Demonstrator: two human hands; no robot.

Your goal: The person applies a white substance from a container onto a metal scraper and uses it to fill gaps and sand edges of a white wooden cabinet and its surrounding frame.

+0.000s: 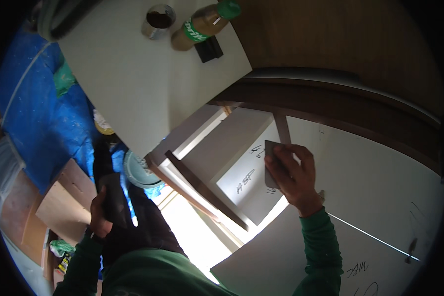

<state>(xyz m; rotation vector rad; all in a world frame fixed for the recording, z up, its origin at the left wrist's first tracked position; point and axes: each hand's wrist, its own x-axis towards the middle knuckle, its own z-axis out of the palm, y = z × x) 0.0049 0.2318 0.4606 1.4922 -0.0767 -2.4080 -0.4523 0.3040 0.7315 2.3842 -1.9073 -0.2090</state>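
Note:
My right hand [297,185] is closed on a grey flat rectangular piece [270,170], which looks like folded sandpaper. It is in front of a white panel [237,190] with handwritten marks, set within a brown wooden frame [207,197]. I cannot tell whether the piece touches the panel. Low at the left, my left hand [99,219] grips a dark flat rectangular piece [114,197] by its edge, in front of my dark trousers. Its exact kind is unclear.
A white tabletop [128,84] carries a glass of dark liquid [158,22], a green-capped plastic bottle [202,27] and a small black block [209,49]. Below are a bluish bucket [140,170], blue sheeting [29,108] and wooden boards [66,207]. Large white panels [365,172] extend right.

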